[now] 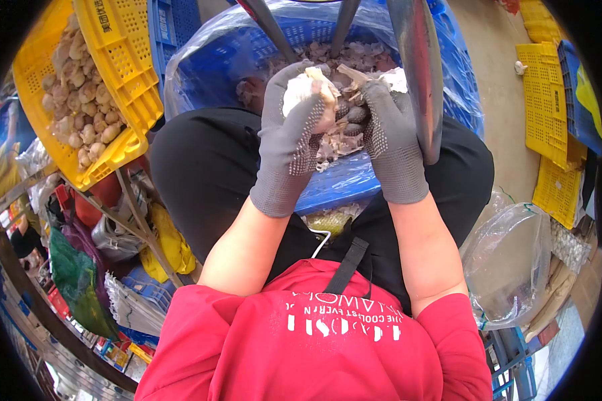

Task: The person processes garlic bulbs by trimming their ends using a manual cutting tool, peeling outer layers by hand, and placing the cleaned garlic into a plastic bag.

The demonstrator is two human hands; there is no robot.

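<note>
Both hands wear grey gloves with dotted grip palms. My left hand [289,134] is wrapped round a pale garlic bulb [312,95]. Close on its right, my right hand [392,137] has its fingers curled together on a papery, stalk-like piece of garlic skin [354,77]. Both hands are above a blue basket [334,184] between the knees, lined with clear plastic, with loose garlic skins [341,144] inside.
A yellow crate [124,47] of garlic bulbs [90,100] stands at the upper left. Metal bars and a flat blade-like part [421,73] rise over the basket. Yellow crates [545,100] lie at the right, above a clear plastic bag [508,260].
</note>
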